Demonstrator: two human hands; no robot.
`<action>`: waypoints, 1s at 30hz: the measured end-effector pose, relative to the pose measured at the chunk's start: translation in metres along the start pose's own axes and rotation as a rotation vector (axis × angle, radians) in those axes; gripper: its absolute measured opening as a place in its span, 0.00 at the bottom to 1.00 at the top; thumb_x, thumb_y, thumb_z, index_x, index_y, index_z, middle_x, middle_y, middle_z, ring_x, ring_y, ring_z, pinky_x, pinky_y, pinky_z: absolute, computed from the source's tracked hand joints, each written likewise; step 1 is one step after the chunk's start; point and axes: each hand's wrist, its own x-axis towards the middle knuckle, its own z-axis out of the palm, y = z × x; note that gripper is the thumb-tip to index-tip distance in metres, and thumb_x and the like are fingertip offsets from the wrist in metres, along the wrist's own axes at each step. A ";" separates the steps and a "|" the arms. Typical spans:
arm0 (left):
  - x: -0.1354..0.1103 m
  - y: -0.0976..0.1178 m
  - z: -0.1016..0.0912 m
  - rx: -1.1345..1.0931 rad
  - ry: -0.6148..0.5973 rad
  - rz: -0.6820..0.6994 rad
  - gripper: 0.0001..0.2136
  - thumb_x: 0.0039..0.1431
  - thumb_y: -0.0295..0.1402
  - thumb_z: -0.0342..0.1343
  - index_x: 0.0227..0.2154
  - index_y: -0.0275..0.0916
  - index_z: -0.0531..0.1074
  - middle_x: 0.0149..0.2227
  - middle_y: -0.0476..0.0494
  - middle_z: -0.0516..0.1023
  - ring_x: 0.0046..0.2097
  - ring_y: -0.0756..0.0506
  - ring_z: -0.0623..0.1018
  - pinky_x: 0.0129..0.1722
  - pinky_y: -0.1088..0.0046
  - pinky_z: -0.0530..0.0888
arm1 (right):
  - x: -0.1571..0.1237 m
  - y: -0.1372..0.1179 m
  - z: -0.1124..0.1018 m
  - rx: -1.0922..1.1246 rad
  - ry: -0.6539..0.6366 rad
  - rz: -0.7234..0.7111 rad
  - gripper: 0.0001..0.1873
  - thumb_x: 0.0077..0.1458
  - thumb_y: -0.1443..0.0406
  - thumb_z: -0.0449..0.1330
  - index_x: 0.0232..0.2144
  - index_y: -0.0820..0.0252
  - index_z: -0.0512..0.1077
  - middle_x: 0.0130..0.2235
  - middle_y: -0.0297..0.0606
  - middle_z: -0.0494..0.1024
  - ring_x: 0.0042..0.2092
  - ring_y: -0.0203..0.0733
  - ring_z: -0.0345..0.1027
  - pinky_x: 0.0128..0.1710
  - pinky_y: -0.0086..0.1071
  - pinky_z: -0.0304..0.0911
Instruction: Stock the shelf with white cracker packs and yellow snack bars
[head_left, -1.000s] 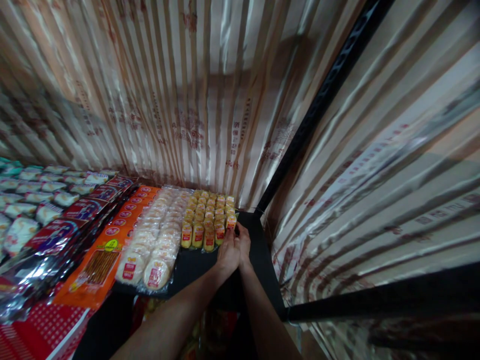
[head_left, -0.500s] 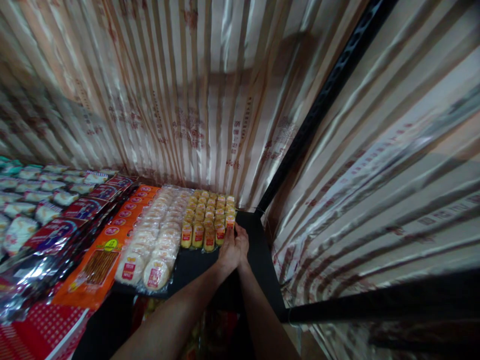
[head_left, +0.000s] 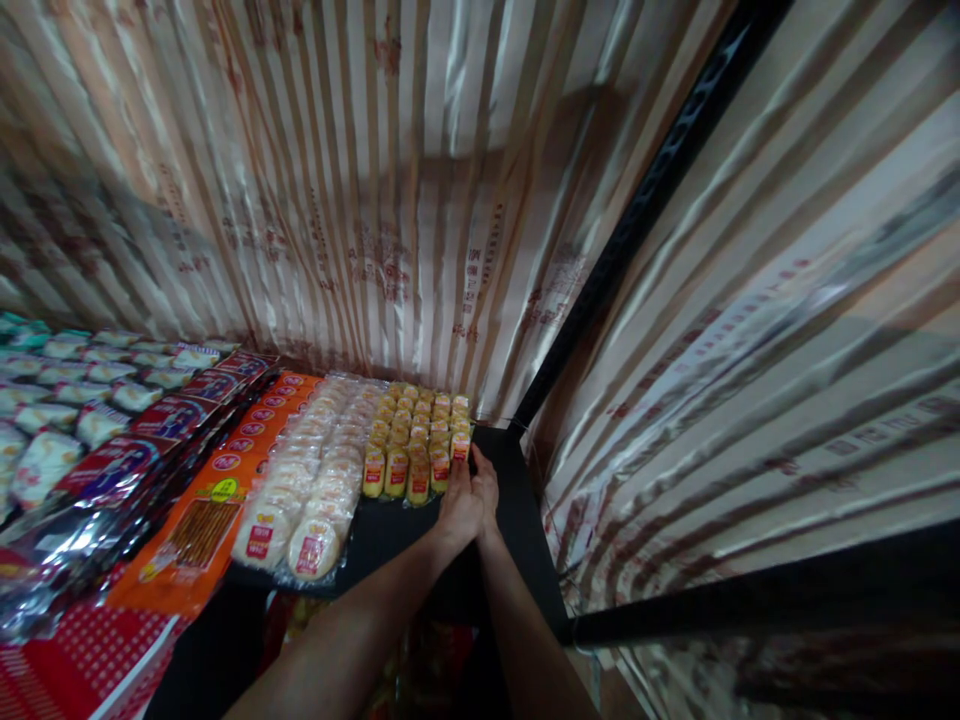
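Small yellow snack packs (head_left: 418, 474) with red-and-white labels stand in rows on the black shelf (head_left: 517, 500), near its right end. At the front of the rightmost row, my left hand (head_left: 457, 508) has its fingers on a yellow snack pack (head_left: 460, 446). My right hand (head_left: 486, 484) lies close against the left one, fingers bent along the pack's right side. Both hands look closed about this pack, though the fingertips are partly hidden. Just left of the rows lie round white crackers (head_left: 313, 548) in clear wrappers.
Farther left are orange bags of stick snacks (head_left: 199, 530), dark red-and-blue packets (head_left: 105, 470) and several white packets (head_left: 45, 468). A black metal post (head_left: 600, 285) rises at the shelf's back right corner. Striped plastic sheeting (head_left: 420, 200) hangs behind and to the right.
Both hands stay at the front of the rightmost row, almost unmoved. The view has shifted very slightly; the packs stand as before.
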 end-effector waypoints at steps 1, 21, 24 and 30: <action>-0.004 -0.004 -0.005 -0.019 0.000 -0.047 0.21 0.59 0.27 0.41 0.55 0.32 0.61 0.54 0.33 0.68 0.60 0.42 0.62 0.61 0.61 0.58 | 0.000 0.000 -0.001 -0.001 0.007 0.011 0.28 0.48 0.64 0.46 0.51 0.66 0.66 0.52 0.48 0.70 0.53 0.44 0.61 0.54 0.40 0.56; -0.119 0.001 -0.074 0.003 -0.055 -0.165 0.21 0.60 0.31 0.35 0.50 0.32 0.66 0.52 0.38 0.70 0.54 0.48 0.68 0.56 0.76 0.61 | -0.108 -0.050 -0.051 0.035 -0.017 0.069 0.21 0.48 0.64 0.47 0.41 0.63 0.73 0.44 0.45 0.76 0.46 0.45 0.67 0.49 0.37 0.61; -0.139 -0.007 -0.083 0.073 -0.055 -0.127 0.19 0.59 0.31 0.37 0.45 0.35 0.69 0.46 0.40 0.73 0.48 0.48 0.71 0.51 0.75 0.64 | -0.132 -0.061 -0.056 -0.019 -0.054 0.031 0.20 0.51 0.63 0.48 0.41 0.63 0.73 0.44 0.46 0.76 0.46 0.46 0.67 0.49 0.38 0.62; -0.184 -0.036 -0.086 0.085 0.007 -0.036 0.15 0.56 0.28 0.38 0.34 0.36 0.71 0.36 0.41 0.74 0.41 0.47 0.72 0.44 0.73 0.68 | -0.185 -0.072 -0.054 -0.099 -0.117 -0.053 0.18 0.53 0.67 0.46 0.39 0.60 0.73 0.42 0.46 0.77 0.45 0.47 0.69 0.48 0.40 0.62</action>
